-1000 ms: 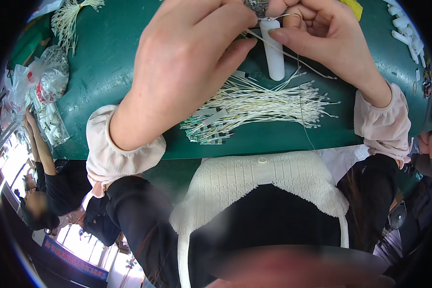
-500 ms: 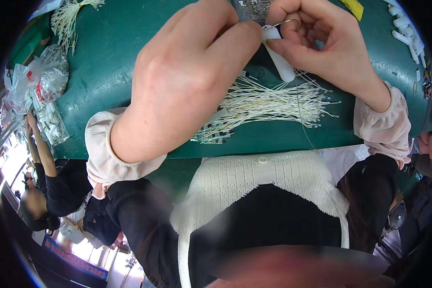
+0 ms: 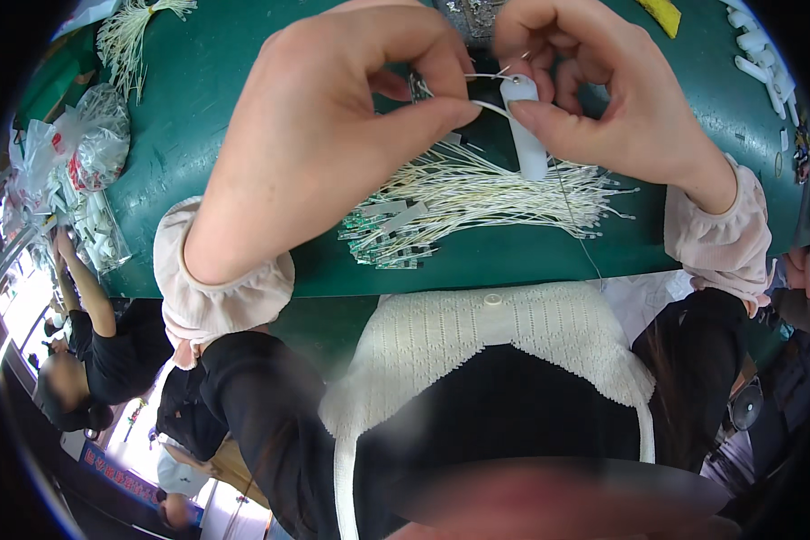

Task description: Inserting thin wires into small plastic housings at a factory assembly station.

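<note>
Green covers the desk (image 3: 243, 81) where the work goes on, and a person in a dark top sits at the far left edge of the view.

Nearest, at the desk's front edge, lies a bundle of pale wires (image 3: 486, 193) with small green boards at their left ends, fanned out below both hands. Above it the left hand (image 3: 333, 135) has its thumb and forefinger pinched together on a thin white wire that curves across to the right. The right hand (image 3: 603, 99) is clamped on a white tube (image 3: 531, 135), holding it upright by its top end between thumb and fingers.

A second ago the tube hung lower and more slanted, with the left hand covering much of it; now both hands have risen and drawn a little apart, so the wire between them shows. That suggests the wire is being fed into or drawn through the tube's top.

Farther off, clear bags (image 3: 81, 153) sit at the left, another wire bundle (image 3: 135, 36) at the top left, and more white tubes (image 3: 760, 54) at the top right.
</note>
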`<state>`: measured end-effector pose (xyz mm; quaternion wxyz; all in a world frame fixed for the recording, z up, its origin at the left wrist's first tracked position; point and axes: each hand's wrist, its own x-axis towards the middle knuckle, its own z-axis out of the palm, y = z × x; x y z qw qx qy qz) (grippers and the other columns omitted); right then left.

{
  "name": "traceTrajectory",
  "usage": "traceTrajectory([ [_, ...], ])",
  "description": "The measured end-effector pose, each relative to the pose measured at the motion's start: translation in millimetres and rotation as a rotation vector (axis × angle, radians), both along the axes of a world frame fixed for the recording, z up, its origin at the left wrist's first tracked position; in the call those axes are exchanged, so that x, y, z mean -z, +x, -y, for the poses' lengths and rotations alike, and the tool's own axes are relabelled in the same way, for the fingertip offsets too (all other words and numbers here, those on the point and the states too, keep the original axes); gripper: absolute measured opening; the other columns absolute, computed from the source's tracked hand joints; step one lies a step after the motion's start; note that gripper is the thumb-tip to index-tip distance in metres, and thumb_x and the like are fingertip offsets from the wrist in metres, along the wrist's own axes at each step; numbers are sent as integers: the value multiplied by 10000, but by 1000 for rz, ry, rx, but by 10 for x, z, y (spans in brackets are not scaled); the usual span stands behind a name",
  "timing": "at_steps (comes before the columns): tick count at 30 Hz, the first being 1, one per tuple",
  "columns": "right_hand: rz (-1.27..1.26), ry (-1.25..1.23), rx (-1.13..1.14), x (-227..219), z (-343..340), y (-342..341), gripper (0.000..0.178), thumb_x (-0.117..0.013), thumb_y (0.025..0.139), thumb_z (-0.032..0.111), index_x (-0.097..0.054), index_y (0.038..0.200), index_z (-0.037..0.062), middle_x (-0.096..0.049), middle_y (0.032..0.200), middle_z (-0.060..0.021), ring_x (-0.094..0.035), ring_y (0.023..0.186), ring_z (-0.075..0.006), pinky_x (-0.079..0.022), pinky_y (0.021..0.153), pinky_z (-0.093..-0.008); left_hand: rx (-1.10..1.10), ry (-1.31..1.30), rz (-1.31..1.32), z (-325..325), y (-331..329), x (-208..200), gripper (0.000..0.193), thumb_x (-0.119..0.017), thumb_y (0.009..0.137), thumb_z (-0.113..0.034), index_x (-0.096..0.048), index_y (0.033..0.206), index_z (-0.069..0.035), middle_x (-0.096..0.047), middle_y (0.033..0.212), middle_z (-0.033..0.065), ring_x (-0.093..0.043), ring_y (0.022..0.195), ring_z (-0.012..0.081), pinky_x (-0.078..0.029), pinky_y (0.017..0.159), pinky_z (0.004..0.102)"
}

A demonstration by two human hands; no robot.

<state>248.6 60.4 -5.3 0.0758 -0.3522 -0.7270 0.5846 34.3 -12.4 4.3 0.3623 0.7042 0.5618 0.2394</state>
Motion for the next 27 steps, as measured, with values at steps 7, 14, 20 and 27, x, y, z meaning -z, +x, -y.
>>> traceTrajectory([
  [7,1,34,-204,-32,-161,91,272,-830,852,60,-680,1064,-19,-649,890,-51,-589,699,-77,-469,563,-224,32,-62,98,19,-71,15,117,-795,791,36,-703,860,14,-693,940,122,-673,849,223,-525,753,307],
  [14,65,137,-204,-36,-72,36,278,-841,806,66,-662,1008,0,-623,820,-40,-596,653,-79,-487,555,-230,33,172,36,156,0,154,175,-768,781,55,-705,932,-8,-671,995,91,-655,876,257,-525,793,304],
  [20,13,192,-196,-2,-56,43,280,-836,791,59,-661,1002,4,-607,797,-33,-589,636,-80,-490,552,-229,28,249,-158,214,182,-63,210,-799,736,42,-704,917,-8,-660,968,98,-641,886,278,-520,765,325],
  [27,-6,145,-194,-12,-59,26,276,-836,794,57,-671,1007,-4,-608,796,-33,-589,643,-83,-489,552,-227,98,586,-580,266,250,-72,232,-820,709,29,-706,905,-19,-642,925,84,-631,853,267,-509,722,341],
])
